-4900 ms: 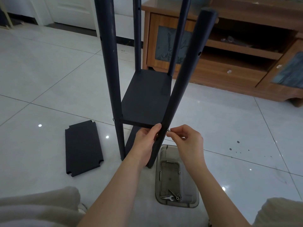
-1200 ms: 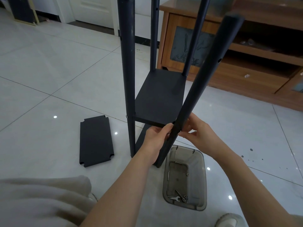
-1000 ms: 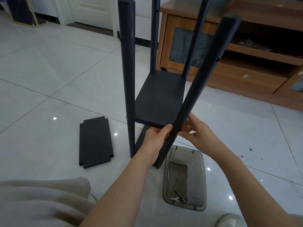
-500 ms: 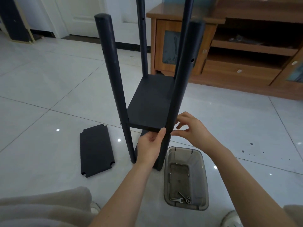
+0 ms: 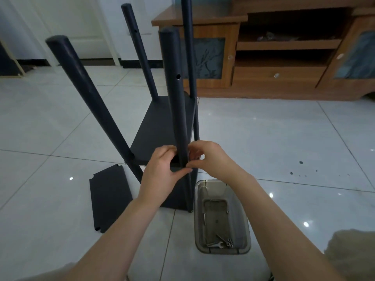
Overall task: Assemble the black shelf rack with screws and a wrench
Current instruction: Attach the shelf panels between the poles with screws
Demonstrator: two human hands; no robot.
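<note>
well, they're fixing the shelf (image 5: 156, 134) to the near post (image 5: 176, 102) of the rack (image 5: 91, 94) standing on the floor (image 5: 263, 138). left hand (image 5: 162, 173) wraps post and shelf corner; right hand (image 5: 209, 159) pinches at the joint, probably a screw, hidden from me. next it needs the wrench (image 5: 213, 244) from the tray (image 5: 245, 220) for tightening.

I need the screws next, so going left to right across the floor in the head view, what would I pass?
First the loose shelf panel → black rack → clear tray holding the wrench and screws → dark spots on the tile.
</note>
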